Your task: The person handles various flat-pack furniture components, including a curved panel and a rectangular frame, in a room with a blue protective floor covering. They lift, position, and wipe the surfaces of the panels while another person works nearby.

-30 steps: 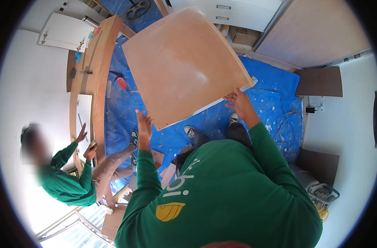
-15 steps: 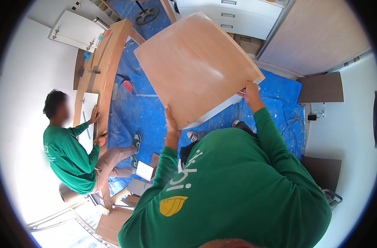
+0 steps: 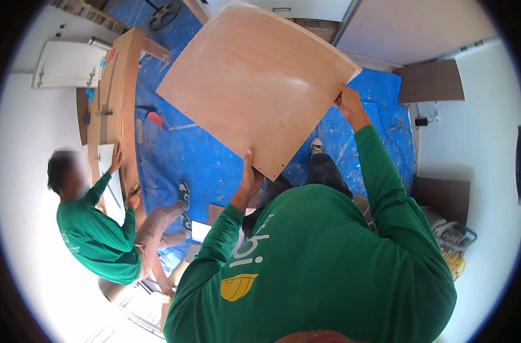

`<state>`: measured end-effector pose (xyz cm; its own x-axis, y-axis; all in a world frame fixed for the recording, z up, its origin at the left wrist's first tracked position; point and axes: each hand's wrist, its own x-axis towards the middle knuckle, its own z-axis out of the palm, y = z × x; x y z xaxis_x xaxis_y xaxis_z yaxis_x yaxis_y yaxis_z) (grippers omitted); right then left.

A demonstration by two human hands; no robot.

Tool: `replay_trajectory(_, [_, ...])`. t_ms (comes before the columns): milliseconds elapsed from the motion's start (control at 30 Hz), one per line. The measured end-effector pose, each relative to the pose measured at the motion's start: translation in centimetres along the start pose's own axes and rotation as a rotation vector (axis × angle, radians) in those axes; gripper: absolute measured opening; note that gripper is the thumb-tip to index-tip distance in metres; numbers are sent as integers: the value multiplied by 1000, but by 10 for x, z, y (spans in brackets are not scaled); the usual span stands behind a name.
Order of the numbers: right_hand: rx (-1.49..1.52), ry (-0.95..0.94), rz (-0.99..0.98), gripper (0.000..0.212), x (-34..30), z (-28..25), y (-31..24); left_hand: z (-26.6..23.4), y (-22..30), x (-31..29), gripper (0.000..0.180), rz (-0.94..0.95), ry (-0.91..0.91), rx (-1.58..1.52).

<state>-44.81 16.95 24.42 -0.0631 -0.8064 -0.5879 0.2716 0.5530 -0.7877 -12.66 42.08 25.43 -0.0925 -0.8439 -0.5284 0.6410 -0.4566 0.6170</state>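
A large wooden board [image 3: 249, 80], light brown with a smooth, slightly shiny face, is held up in front of me. Small dark holes run along its near-left edge and near corner. My left hand [image 3: 250, 180] grips that edge beside the near corner, its thumb on top and the fingers hidden beneath. At the board's right corner, my right hand [image 3: 349, 106] is closed round the edge, fingers partly tucked under. A thin white edge peeks out at the far right side. What lies under the board is out of sight.
A co-worker [image 3: 97, 223] in green sits at left, hands on a white panel [image 3: 109, 166] upon a long wooden bench [image 3: 120, 97]. Blue sheeting [image 3: 186, 148] covers the floor. Brown boards [image 3: 429, 83] lean by the right wall, near a machine with yellow cord [image 3: 455, 260]. White drawers [image 3: 289, 10] stand beyond.
The board has turned and shifted left in view, still in both my hands. Its white underside strip along the near edge no longer shows. My feet and viewpoint have shifted.
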Motion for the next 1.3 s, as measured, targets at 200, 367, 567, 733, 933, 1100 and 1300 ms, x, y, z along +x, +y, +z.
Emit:
replay_trajectory(200, [112,68,66,55,-64,-30,49,-12,16,-1,92,-155,-89,164])
replay_trajectory(367, [-54,224,194,53,-112,-138,159,-30,13,7,88,-204,-146,254])
replay_trajectory(567, [-364,306,625,33,-209,-266,309,-32,4,0,91,-118,-41,249])
replay_trajectory(733, [-269,229,739,25,-231,-308,379,-7,4,-6,93,-99,45,292])
replay_trajectory(933, [-284,186,560,29,-181,-262,307,-7,18,-14,99,-165,47,374])
replay_trajectory(1100, [-85,240,231,32,-151,-218,229,-47,62,-5,95,-408,194,1008])
replay_trajectory(1300, [83,420,242,29,-177,-194,279,12,161,-9,61,297,6,2100])
